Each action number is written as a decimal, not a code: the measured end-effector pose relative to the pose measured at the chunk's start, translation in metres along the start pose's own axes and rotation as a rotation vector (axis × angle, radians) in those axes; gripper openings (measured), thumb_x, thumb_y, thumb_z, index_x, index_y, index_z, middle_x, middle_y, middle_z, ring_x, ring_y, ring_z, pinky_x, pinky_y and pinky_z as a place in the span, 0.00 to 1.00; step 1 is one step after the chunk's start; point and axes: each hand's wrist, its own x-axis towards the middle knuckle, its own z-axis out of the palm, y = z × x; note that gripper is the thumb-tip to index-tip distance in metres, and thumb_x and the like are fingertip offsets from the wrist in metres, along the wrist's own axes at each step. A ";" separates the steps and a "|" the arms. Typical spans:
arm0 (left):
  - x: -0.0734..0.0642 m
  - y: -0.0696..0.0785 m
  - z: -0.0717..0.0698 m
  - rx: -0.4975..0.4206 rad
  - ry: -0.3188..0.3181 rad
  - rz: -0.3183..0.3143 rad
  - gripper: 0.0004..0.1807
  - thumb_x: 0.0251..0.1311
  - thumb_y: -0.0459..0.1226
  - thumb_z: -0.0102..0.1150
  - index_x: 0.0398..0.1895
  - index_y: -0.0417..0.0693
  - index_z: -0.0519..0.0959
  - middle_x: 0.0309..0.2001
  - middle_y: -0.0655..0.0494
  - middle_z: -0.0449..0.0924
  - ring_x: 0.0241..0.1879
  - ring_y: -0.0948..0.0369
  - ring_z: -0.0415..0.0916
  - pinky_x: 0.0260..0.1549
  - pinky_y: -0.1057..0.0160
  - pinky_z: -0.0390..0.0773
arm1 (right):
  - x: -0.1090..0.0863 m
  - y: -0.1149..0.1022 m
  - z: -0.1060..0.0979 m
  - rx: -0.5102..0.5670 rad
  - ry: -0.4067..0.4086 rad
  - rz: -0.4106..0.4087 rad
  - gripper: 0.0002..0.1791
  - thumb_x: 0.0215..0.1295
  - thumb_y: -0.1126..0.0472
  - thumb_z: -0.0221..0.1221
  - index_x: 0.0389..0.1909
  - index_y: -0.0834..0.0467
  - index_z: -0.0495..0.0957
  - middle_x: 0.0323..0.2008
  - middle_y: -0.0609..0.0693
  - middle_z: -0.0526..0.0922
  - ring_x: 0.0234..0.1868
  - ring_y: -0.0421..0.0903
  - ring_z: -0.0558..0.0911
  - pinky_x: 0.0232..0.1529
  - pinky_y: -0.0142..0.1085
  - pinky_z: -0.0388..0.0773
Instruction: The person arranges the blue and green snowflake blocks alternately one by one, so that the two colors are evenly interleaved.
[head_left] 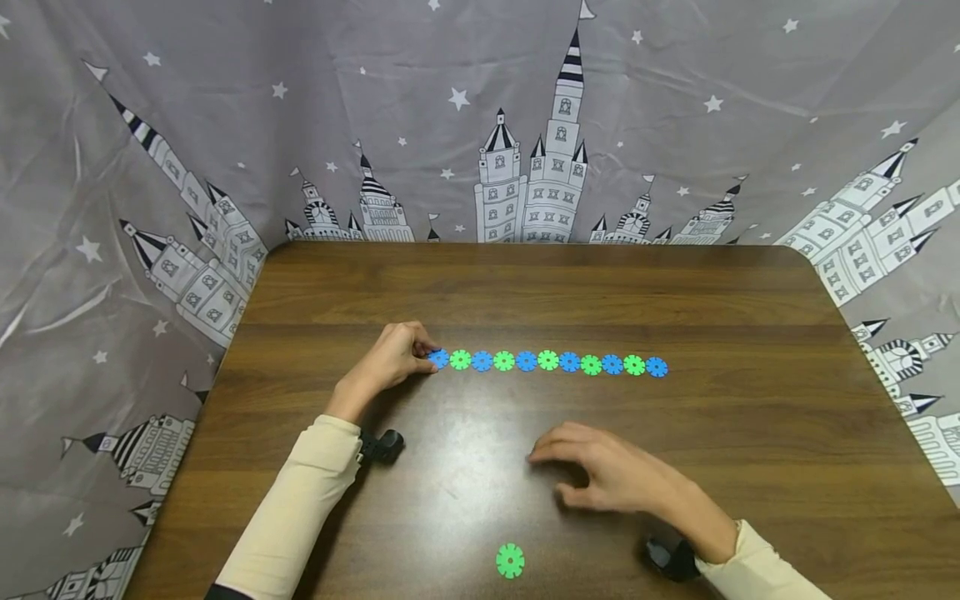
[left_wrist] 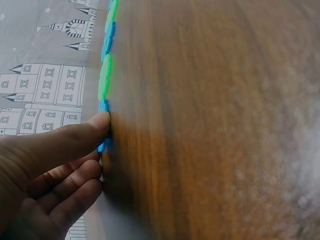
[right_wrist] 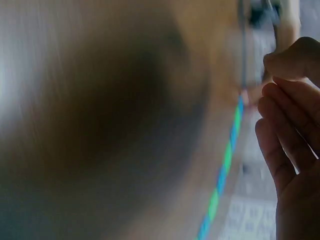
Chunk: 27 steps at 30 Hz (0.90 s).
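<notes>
A straight row of flat, notched plastic discs, blue and green by turns, lies across the wooden table. My left hand (head_left: 393, 357) pinches the blue disc (head_left: 439, 359) at the row's left end between thumb and fingers; in the left wrist view the thumb covers part of that blue disc (left_wrist: 103, 145). Beside it lies a green disc (head_left: 460, 360). My right hand (head_left: 607, 471) hovers over the table in front of the row, fingers loosely bent with nothing in them. Nearer the front edge lies a single green disc (head_left: 510, 561), apart from the row.
The brown wooden table (head_left: 750, 333) has rounded far corners. A grey curtain (head_left: 420, 108) printed with castles and stars hangs behind it and along both sides. Dark wrist cameras (head_left: 386, 447) are strapped to both wrists.
</notes>
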 end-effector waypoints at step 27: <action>0.000 0.000 0.000 0.007 0.002 -0.012 0.16 0.44 0.30 0.78 0.38 0.35 0.87 0.30 0.51 0.80 0.31 0.58 0.76 0.33 0.62 0.77 | 0.010 -0.040 0.064 0.013 -0.196 -0.205 0.14 0.59 0.62 0.66 0.47 0.51 0.82 0.44 0.37 0.78 0.45 0.29 0.72 0.49 0.14 0.65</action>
